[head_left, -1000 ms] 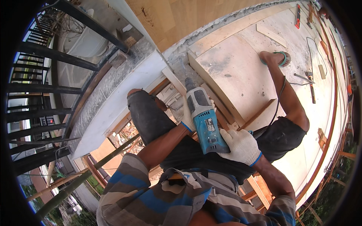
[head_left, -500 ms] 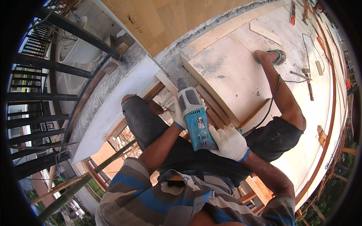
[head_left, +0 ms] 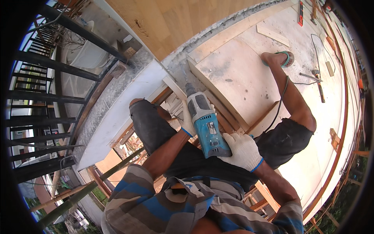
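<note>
A teal and grey rotary hammer drill [head_left: 210, 132] lies across the middle of the view, its bit pointing away from me into the grey concrete corner [head_left: 177, 65]. My right hand [head_left: 244, 151], in a white knitted glove with a blue cuff, is closed round the rear handle. At the drill's left side, near its front, my gloved left hand [head_left: 188, 120] grips the body, most of its fingers hidden beneath. The bit's tip is close to the concrete; whether it touches cannot be made out.
Pale plywood boards [head_left: 237, 74] form a raised surface on the right, bearing a hammer [head_left: 319, 85], a red level [head_left: 300, 14] and a wood strip [head_left: 272, 35]. A black power cord [head_left: 279, 105] runs past my right leg. Between my legs is an opening with timber; a black railing [head_left: 46, 96] stands left.
The drill and both hands have shifted slightly right in the view, with the rear end a little lower. My grip stays the same.
</note>
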The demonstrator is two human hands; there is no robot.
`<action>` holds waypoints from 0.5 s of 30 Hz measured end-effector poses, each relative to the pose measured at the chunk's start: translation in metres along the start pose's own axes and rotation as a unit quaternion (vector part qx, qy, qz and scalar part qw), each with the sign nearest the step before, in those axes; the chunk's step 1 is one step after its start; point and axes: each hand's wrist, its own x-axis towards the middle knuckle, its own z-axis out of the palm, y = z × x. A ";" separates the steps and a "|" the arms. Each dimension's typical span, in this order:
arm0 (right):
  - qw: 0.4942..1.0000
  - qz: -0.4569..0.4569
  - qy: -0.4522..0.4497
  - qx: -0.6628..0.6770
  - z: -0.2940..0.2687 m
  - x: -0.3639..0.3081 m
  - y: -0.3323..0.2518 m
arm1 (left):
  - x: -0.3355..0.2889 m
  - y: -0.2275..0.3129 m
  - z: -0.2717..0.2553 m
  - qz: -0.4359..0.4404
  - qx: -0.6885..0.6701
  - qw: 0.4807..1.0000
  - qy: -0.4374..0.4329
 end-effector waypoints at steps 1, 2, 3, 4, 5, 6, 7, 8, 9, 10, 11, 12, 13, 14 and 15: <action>1.000 0.003 -0.009 0.000 -0.006 -0.002 -0.003 | -0.004 -0.002 0.007 -0.013 0.006 1.000 -0.010; 1.000 0.005 -0.003 0.000 -0.010 -0.003 -0.006 | -0.005 -0.002 0.016 -0.015 0.006 1.000 -0.018; 1.000 0.007 0.001 0.001 -0.012 -0.005 -0.010 | -0.007 -0.001 0.025 -0.018 0.007 1.000 -0.025; 1.000 0.009 0.006 0.002 -0.014 -0.005 -0.014 | -0.007 0.001 0.030 -0.021 0.007 0.999 -0.031; 1.000 0.009 0.007 -0.005 -0.016 -0.004 -0.017 | -0.004 0.003 0.031 -0.019 0.016 0.998 -0.053; 1.000 0.009 0.008 -0.012 -0.018 -0.002 -0.020 | -0.001 0.005 0.032 -0.016 0.025 0.997 -0.076; 1.000 0.009 0.009 -0.019 -0.019 0.000 -0.022 | 0.001 0.007 0.032 -0.013 0.034 0.995 -0.098; 1.000 0.003 0.020 -0.017 -0.020 0.003 -0.023 | 0.002 0.008 0.032 -0.006 0.030 0.996 -0.084; 0.999 -0.004 0.031 -0.016 -0.020 0.007 -0.021 | 0.004 0.009 0.034 0.002 0.026 0.997 -0.072; 0.999 -0.011 0.042 -0.014 -0.022 0.011 -0.019 | 0.005 0.010 0.035 0.009 0.023 0.998 -0.059; 0.999 -0.006 0.038 -0.012 -0.026 0.015 -0.019 | 0.006 0.010 0.036 0.012 0.031 0.998 -0.054; 0.999 0.000 0.034 -0.009 -0.032 0.019 -0.022 | 0.007 0.011 0.038 0.014 0.039 0.998 -0.049; 1.000 0.006 0.031 -0.005 -0.037 0.023 -0.024 | 0.008 0.012 0.039 0.016 0.047 0.998 -0.043; 0.999 0.001 0.033 -0.004 -0.041 0.026 -0.025 | 0.008 0.013 0.040 0.011 0.040 0.998 -0.046; 0.999 -0.003 0.034 -0.005 -0.044 0.028 -0.026 | 0.007 0.013 0.044 0.004 0.032 0.998 -0.050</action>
